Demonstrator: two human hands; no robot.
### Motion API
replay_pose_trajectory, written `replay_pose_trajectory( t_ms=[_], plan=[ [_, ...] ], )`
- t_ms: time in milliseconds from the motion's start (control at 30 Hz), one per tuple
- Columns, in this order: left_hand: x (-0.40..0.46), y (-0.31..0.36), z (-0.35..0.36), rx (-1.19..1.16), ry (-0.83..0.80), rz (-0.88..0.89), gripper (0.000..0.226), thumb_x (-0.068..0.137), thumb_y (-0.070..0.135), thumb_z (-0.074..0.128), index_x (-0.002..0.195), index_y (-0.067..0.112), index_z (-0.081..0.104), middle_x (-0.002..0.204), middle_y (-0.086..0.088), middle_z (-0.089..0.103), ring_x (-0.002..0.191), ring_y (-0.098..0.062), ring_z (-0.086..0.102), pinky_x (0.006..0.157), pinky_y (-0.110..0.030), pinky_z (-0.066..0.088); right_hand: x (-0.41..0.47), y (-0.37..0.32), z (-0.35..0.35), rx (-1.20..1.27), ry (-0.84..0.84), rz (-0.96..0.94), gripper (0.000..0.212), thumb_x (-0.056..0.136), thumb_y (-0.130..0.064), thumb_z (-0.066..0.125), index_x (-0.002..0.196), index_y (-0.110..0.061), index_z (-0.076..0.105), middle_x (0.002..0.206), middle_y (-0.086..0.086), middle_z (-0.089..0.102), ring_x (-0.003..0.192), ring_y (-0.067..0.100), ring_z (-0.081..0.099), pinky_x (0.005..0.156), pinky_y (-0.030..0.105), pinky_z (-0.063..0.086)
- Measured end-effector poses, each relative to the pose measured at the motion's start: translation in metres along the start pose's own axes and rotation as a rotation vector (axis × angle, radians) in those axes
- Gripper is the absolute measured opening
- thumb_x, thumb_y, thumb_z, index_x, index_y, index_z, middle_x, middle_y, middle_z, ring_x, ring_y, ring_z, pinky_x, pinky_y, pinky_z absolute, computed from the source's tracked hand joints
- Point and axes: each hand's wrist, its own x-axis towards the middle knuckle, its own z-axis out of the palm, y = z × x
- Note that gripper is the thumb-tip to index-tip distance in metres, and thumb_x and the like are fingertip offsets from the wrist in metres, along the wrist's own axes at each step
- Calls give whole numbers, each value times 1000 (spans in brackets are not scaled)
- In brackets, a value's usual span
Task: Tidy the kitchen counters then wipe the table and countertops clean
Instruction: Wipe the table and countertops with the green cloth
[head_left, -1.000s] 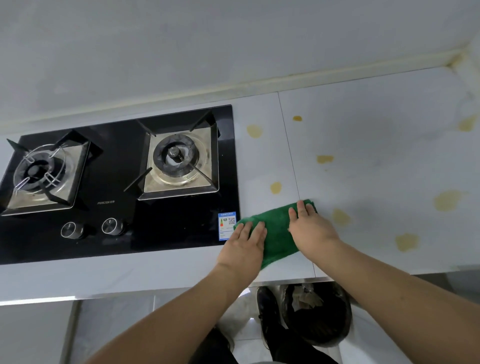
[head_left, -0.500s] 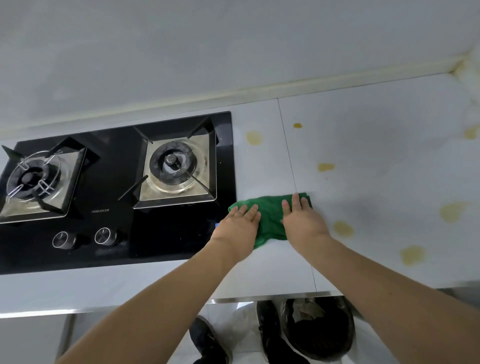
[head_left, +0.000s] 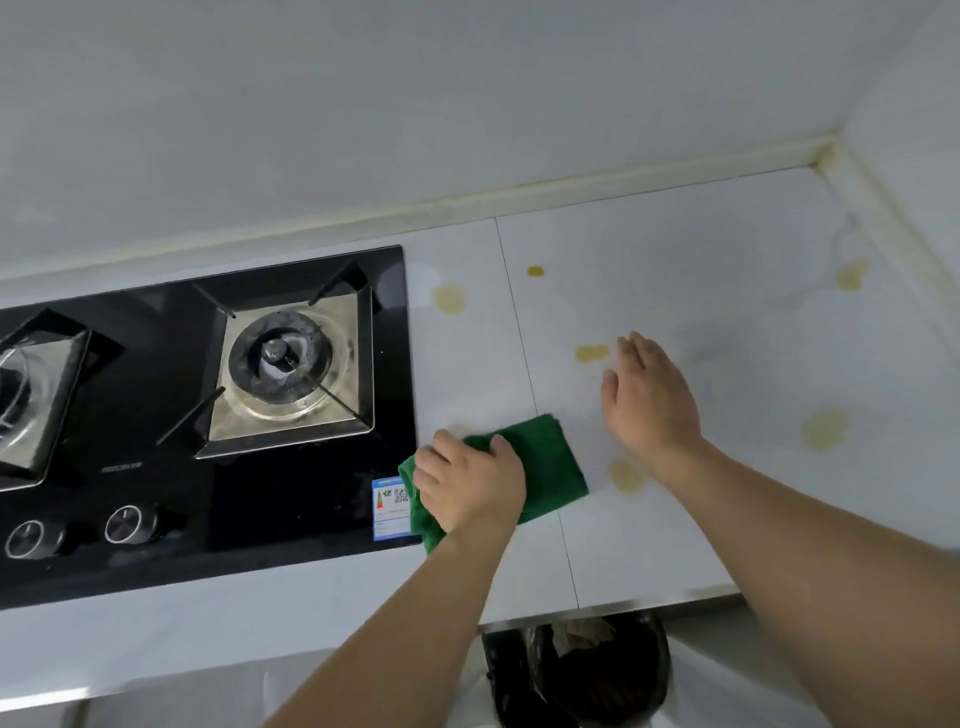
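Hob (head_left: 156, 415) is occupying the left side of the white countertop (head_left: 675, 545): black glass, two gas burners, the right burner (head_left: 288, 364) fully in view, two round knobs (head_left: 124, 524) sitting along the front edge. Energy label (head_left: 389, 509) is sticking to the hob's front right corner.

Your left hand (head_left: 467, 488) is pressing down on the green cloth (head_left: 545, 462), fingers bent over its near-left part and bunching the fabric there. The cloth is lying flat on the countertop, its left edge overlapping the hob's corner and touching the label, its right edge crossing the thin seam (head_left: 519, 332) between the two counter panels.

Your right hand (head_left: 649, 400) is hovering or resting to the right of the cloth, apart from it, fingers straight and together, holding nothing; you cannot tell from this view whether the palm is touching the surface.

Yellow stains are showing on the counter: one (head_left: 449, 299) beside the hob's back right corner, a small one (head_left: 535, 271) past the seam, one (head_left: 591, 353) just left of your right fingertips, one (head_left: 626, 475) under your right wrist, one (head_left: 826, 428) further right, one (head_left: 852, 274) near the back corner.

Bin (head_left: 582, 675) with a black liner is standing below the counter edge.
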Motion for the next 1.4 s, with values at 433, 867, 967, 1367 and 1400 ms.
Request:
replay_pose_trajectory(
  t_ms=[433, 867, 967, 1367, 1400],
  plan=[
    [30, 44, 83, -70, 208, -448, 67, 98, 46, 19, 155, 15, 2, 153, -15, 2, 143, -33, -7, 117, -49, -18, 43, 67, 53, -31, 1, 200, 70, 94, -46, 14, 154, -10, 10, 162, 5, 4, 149, 24, 1, 120, 44, -4],
    [95, 86, 71, -74, -12, -413, 67, 99, 43, 6, 143, 9, -31, 155, -15, -35, 141, -35, -35, 110, -48, -28, 43, 71, 61, -37, 64, 180, 71, 91, -46, 8, 155, -13, 9, 162, 5, 4, 149, 22, 0, 120, 44, -3],
    [94, 85, 75, -60, 55, -371, 68, 99, 43, 9, 151, 12, -21, 158, -16, -27, 144, -36, -28, 111, -49, -27, 42, 70, 62, -36, 98, 187, 72, 91, -46, 7, 154, -13, 11, 162, 5, 6, 149, 23, 2, 120, 44, -1],
    [83, 90, 72, -156, 341, -431, 72, 99, 32, 31, 153, -3, -2, 161, -16, 1, 149, -32, -2, 120, -43, -8, 40, 68, 57, -3, 92, 166, 63, 100, -40, 23, 155, -12, 10, 162, 4, 4, 149, 22, 0, 120, 47, -1],
    [84, 98, 69, -198, 329, -474, 70, 99, 30, 30, 152, -4, -2, 162, -16, 1, 149, -32, -3, 120, -44, -7, 40, 69, 56, 3, 91, 162, 63, 100, -41, 21, 155, -12, 9, 162, 4, 2, 149, 22, -1, 120, 47, -2]
  ],
)
